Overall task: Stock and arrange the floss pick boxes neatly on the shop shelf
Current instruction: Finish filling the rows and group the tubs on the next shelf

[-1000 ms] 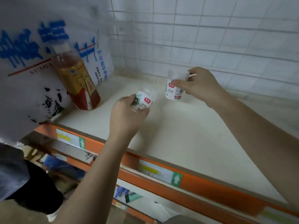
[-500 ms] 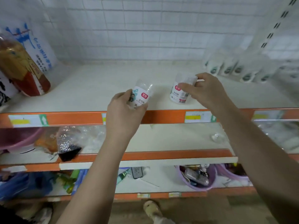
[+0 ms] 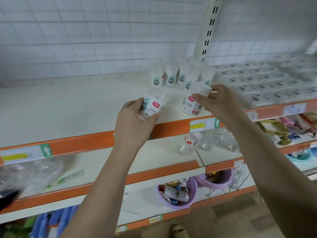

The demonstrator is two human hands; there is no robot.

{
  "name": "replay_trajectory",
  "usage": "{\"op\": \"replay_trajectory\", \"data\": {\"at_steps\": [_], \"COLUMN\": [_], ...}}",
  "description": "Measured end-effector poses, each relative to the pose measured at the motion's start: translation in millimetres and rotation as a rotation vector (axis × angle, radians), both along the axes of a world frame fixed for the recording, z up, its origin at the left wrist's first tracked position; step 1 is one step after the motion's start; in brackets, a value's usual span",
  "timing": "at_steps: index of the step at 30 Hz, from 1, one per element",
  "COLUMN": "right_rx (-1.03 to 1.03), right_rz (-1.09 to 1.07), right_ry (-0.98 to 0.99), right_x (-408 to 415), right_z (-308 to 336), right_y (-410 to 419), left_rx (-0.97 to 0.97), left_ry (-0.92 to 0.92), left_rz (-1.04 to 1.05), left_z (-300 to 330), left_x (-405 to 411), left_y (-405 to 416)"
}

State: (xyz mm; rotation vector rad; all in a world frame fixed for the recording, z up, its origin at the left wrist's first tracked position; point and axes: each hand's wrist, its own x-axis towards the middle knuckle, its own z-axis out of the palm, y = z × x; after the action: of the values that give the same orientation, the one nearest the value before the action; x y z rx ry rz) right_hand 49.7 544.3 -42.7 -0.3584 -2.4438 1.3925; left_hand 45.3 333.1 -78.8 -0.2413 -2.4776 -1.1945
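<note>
Top shelf, cream surface, orange front rail with price-label strips: left hand grasps one floss pick box, a small clear-topped tub with white label and red tag, tilted and held above the shelf near its front edge. Right hand grasps a second floss pick box of the same kind from the side, fingers across its upper part, roughly upright over the front of the shelf; whether its base touches the shelf cannot be told. The two held boxes are near each other, apart. Behind them, toward the white grid back panel, a group of stocked floss pick boxes stands upright in a close cluster beside the slotted upright post; blurred, count unclear. To the right of the post, the adjoining shelf carries rows of flat clear packs, blurred. Shelf below: clear plastic bottles lying and standing, a crumpled clear bag at left. Lower shelf: two purple basins holding mixed small goods.
</note>
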Motion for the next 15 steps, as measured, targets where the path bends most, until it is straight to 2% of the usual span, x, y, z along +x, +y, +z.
{"op": "replay_trajectory", "data": {"at_steps": [7,15], "right_rx": [0.066,0.057], "right_rz": [0.144,0.259], "right_ry": [0.015,0.011], "right_x": [-41,-62], "right_z": [-9,-29], "right_y": [68,79], "left_rx": [0.027,0.031], "left_ry": [-0.042,-0.058], "left_rz": [0.058,0.116], "left_z": [-8,-9], "left_x": [-33,-44], "left_y": [82,97]}}
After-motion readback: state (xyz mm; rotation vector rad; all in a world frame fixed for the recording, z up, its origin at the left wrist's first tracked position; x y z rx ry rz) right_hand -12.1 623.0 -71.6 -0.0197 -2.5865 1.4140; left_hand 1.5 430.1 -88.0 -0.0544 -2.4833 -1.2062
